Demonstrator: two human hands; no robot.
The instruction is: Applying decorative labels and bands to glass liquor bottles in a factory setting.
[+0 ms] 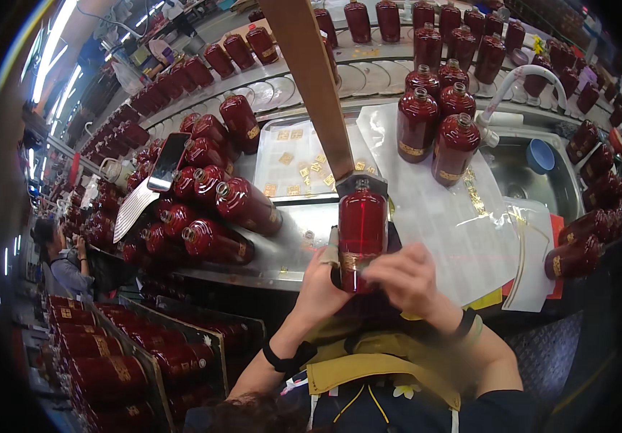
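Dark red glass bottle (363,220) in hand, at the centre of the frame: its gold-banded end points toward the wearer, its other end meets or nearly meets a black block (363,183) below the brown wooden post (311,90), perhaps as a stop. The bare left hand (319,285) has its fingers clamped on the bottle's side, apparently to steady it. The bare right hand (406,278) blurs beside the gold band, fingers bent; whether they grip anything cannot be told. Small gold labels (316,167) lie spread up-left, seemingly for easy picking.

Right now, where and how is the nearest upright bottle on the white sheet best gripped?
Probably around the rounded body of that bottle, above its gold label, from the near side: it stands upright, and neighbouring bottles crowd its left and far sides.
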